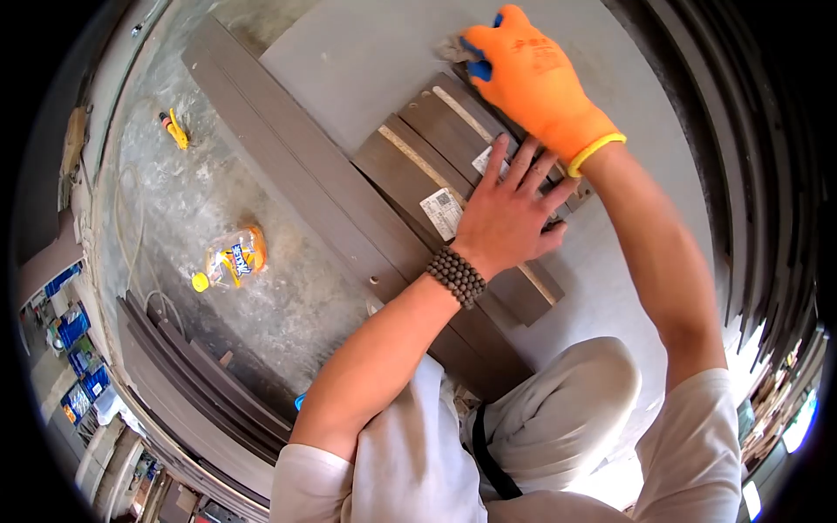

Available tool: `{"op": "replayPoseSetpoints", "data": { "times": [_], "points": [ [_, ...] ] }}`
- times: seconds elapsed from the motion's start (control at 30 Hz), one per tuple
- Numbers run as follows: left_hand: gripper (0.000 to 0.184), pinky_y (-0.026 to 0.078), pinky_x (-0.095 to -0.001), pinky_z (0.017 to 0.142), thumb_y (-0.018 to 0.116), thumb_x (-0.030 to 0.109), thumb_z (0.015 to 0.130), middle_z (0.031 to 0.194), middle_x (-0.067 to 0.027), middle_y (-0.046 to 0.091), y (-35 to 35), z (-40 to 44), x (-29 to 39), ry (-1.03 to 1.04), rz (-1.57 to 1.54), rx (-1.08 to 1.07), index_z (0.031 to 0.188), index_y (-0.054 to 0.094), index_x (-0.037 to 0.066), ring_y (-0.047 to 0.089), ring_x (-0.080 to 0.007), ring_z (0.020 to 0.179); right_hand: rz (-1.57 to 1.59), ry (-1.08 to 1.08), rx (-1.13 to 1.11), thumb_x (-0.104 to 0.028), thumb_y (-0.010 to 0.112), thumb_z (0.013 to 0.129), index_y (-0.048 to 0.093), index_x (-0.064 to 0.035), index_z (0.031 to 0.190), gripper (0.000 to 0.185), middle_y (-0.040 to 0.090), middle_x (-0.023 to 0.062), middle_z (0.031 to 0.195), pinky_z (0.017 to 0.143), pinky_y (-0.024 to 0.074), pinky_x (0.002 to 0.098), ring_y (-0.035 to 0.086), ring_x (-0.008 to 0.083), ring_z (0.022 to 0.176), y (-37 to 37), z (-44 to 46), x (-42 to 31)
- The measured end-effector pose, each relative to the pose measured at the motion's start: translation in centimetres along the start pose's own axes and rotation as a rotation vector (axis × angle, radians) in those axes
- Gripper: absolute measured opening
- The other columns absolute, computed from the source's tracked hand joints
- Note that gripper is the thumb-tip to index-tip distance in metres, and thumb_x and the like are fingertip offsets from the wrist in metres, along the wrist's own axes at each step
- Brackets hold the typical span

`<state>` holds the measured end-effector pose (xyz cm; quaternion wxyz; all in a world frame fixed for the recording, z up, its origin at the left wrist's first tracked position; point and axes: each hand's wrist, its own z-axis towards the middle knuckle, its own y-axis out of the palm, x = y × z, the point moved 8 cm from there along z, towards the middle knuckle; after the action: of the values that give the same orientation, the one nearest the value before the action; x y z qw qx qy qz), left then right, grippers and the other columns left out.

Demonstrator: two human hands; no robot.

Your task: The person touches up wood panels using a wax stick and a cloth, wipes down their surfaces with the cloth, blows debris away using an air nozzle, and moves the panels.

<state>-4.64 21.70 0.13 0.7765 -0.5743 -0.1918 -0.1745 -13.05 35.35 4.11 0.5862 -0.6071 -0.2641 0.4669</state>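
While your bent knee [602, 375], in pale cloth, sits nearest, the short brown boards [436, 132] lie just past it on a smooth grey surface [340, 70]: flat, straight-edged, with speckled tan strips like raw chipboard and white printed labels [442, 213]. Along their left side runs a long, grooved brown plank [296, 161]; left of that, on the scuffed, chalky floor [174, 231], lie a bottle [237, 258] with a yellow cap (its blue and orange label faces up) and, farther off, a small yellow tool [177, 131]. Dark strips [741, 148] are stacked at far right. Your left hand [508, 212] hides part of the boards; bare, with a beaded bracelet [456, 277] at the wrist, it lies palm down on them, fingers spread, gripping nothing. Beyond it, your right hand [527, 74], in an orange glove with blue inner fingers, pinches a crumpled greyish wad [452, 49], too blurred to name, by the boards' far end.
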Motion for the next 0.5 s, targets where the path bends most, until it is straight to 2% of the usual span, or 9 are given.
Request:
{"op": "replayPoseSetpoints", "data": {
  "times": [0.13,0.17,0.2,0.27,0.37,0.4,0.43,0.47,0.5],
  "points": [
    [0.060,0.026,-0.0637,0.130,0.077,0.046,0.089,0.155,-0.0153,0.057,-0.2,-0.1,0.2,0.027,-0.042,0.022,0.141,0.070,0.018,0.040,-0.0371,0.156,0.071,-0.082,0.144,-0.015,0.076,0.083,0.077,-0.0066,0.111,0.029,0.065,0.0218,0.097,0.085,0.0535,0.0524,0.065,0.0429,0.095,-2.4,0.4,0.2],
    [0.060,0.026,-0.0637,0.130,0.077,0.046,0.089,0.155,-0.0153,0.057,-0.2,-0.1,0.2,0.030,-0.044,0.023,0.141,0.070,0.018,0.040,-0.0371,0.156,0.234,0.121,0.150,-0.017,0.080,0.081,0.077,-0.0056,0.116,0.036,0.066,0.0221,0.098,0.088,0.0551,0.0507,0.067,0.0428,0.100,-4.1,0.0,2.2],
    [0.059,0.029,-0.0618,0.129,0.077,0.046,0.089,0.152,-0.0159,0.059,-0.3,-0.2,0.1,0.023,-0.026,0.025,0.139,0.070,0.016,0.042,-0.0372,0.155,0.153,0.184,0.240,-0.017,0.080,0.081,0.078,-0.0074,0.118,0.038,0.067,0.0226,0.098,0.087,0.0551,0.0506,0.067,0.0428,0.099,-6.1,-0.4,2.9],
    [0.059,0.032,-0.0600,0.128,0.077,0.046,0.089,0.150,-0.0166,0.060,-0.4,-0.4,0.1,0.004,-0.014,0.026,0.137,0.070,0.014,0.044,-0.0373,0.153,0.136,0.178,0.346,-0.016,0.080,0.081,0.078,-0.0072,0.118,0.038,0.068,0.0226,0.100,0.087,0.0549,0.0508,0.067,0.0427,0.097,-6.8,-0.9,6.4],
    [0.050,0.038,-0.0569,0.125,0.077,0.044,0.091,0.143,-0.0162,0.063,-0.7,0.0,0.4,0.027,0.018,0.057,0.133,0.074,0.016,0.050,-0.0364,0.148,0.240,0.146,0.235,-0.018,0.078,0.083,0.078,-0.0049,0.109,0.029,0.069,0.0220,0.101,0.085,0.0547,0.0503,0.067,0.0424,0.095,-6.1,-1.0,6.4],
    [0.050,0.038,-0.0569,0.125,0.077,0.044,0.091,0.143,-0.0162,0.063,-0.7,0.2,0.4,0.040,0.020,0.059,0.133,0.074,0.016,0.050,-0.0364,0.148,0.081,-0.052,0.070,-0.021,0.077,0.085,0.075,-0.0044,0.097,0.021,0.070,0.0211,0.101,0.083,0.0540,0.0510,0.066,0.0431,0.094,-4.8,0.0,5.1],
    [0.049,0.038,-0.0567,0.125,0.076,0.044,0.092,0.143,-0.0158,0.063,-0.7,0.2,0.4,0.033,0.023,0.061,0.132,0.074,0.016,0.050,-0.0359,0.148,0.098,-0.077,0.065,-0.023,0.076,0.083,0.072,-0.0060,0.095,0.021,0.070,0.0203,0.102,0.084,0.0537,0.0522,0.066,0.0440,0.096,-3.8,0.2,3.3],
    [0.048,0.038,-0.0566,0.125,0.076,0.043,0.092,0.143,-0.0155,0.063,-0.6,0.1,0.5,0.026,0.023,0.059,0.132,0.074,0.016,0.050,-0.0353,0.148,0.144,-0.184,0.154,-0.022,0.076,0.083,0.072,-0.0070,0.102,0.024,0.070,0.0195,0.108,0.089,0.0529,0.0527,0.065,0.0442,0.101,-3.0,-0.3,2.1],
    [0.045,0.038,-0.0568,0.125,0.075,0.041,0.094,0.143,-0.0152,0.063,-0.6,0.1,0.5,0.036,0.029,0.061,0.131,0.074,0.016,0.051,-0.0350,0.146,0.168,-0.373,0.480,-0.019,0.075,0.083,0.073,-0.0081,0.110,0.029,0.069,0.0191,0.115,0.095,0.0520,0.0522,0.064,0.0440,0.107,-1.9,-1.6,1.0]
  ]
}}
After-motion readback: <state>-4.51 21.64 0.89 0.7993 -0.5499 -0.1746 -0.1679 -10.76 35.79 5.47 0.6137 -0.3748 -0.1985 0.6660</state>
